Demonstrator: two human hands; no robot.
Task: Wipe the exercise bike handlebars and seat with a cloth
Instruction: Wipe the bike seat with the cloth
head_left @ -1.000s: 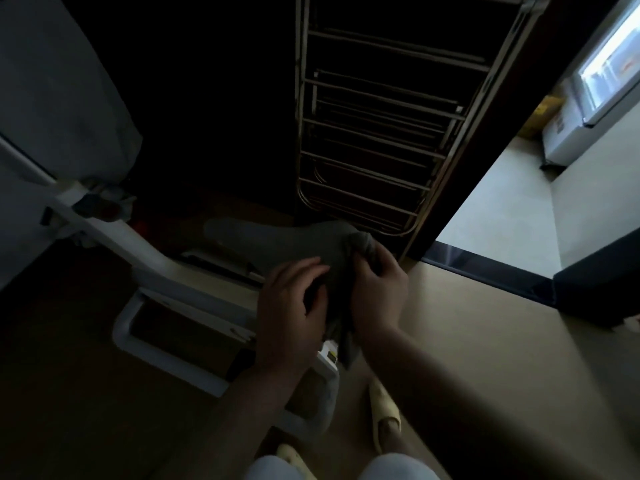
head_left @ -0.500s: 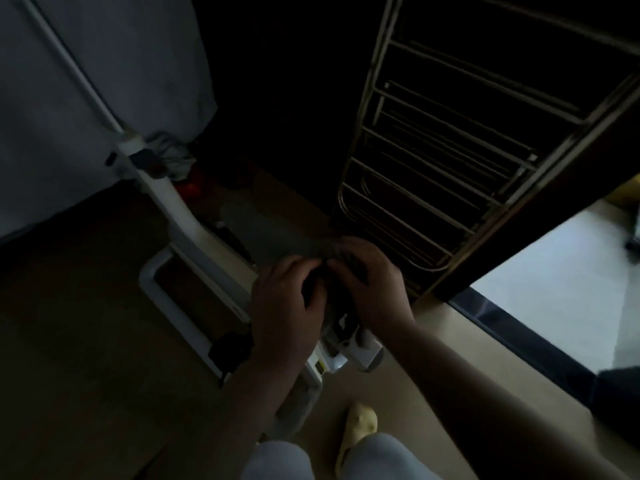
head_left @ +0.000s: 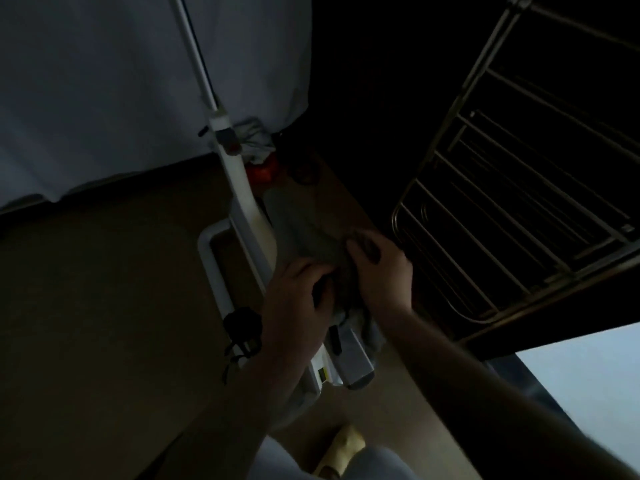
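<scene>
Pretty dim shot: a grey cloth (head_left: pixel 320 247) is bunched over the bike seat (head_left: pixel 294 216) at centre frame, clamped in both grips, left hand (head_left: pixel 298 299) at 7 o'clock and right hand (head_left: pixel 381 268) at 4 o'clock of it. A drying rack (head_left: pixel 519 202) is seen at 2 o'clock.

The dim brown floor (head_left: pixel 104 306) carries the white exercise bike frame (head_left: pixel 221 271), a folded metal drying rack (head_left: pixel 519 202) beside it, and a pale slipper (head_left: pixel 343 448).
</scene>
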